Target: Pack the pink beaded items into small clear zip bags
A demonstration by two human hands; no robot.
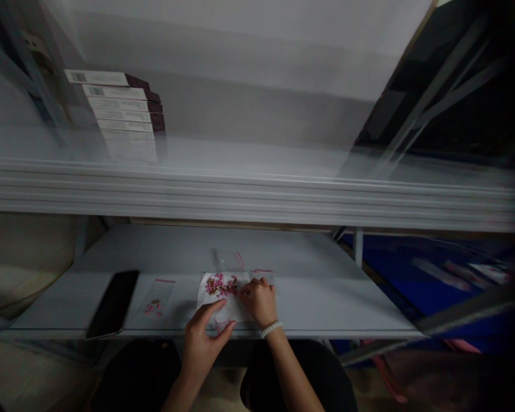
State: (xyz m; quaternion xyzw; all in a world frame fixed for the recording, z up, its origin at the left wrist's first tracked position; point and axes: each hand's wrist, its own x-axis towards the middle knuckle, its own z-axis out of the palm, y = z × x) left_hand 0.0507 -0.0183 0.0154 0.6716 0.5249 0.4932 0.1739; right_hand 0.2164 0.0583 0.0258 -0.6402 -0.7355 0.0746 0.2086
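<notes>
Head view, lower centre: your L hand lies open, fingers spread on the white-backed pkt of pink-and-gold pieces, near the front edge of the white shelf; your R hand curls on the pkt's right side, grip unclear; risk: a careless push could slide the pkt off that edge, or loose pieces could spill if it's open; clear pkt w/ pink strip lies left, beside black phone; barcoded boxes, upper left, print illegible.

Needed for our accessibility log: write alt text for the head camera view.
Two bare hands touch a clear plastic packet of pink and gold beads on white backing, lying on a white shelf. The right hand wears a white beaded bracelet; the left hand rests below it. A black smartphone lies leftward; barcoded boxes stack on the shelf above.
</notes>
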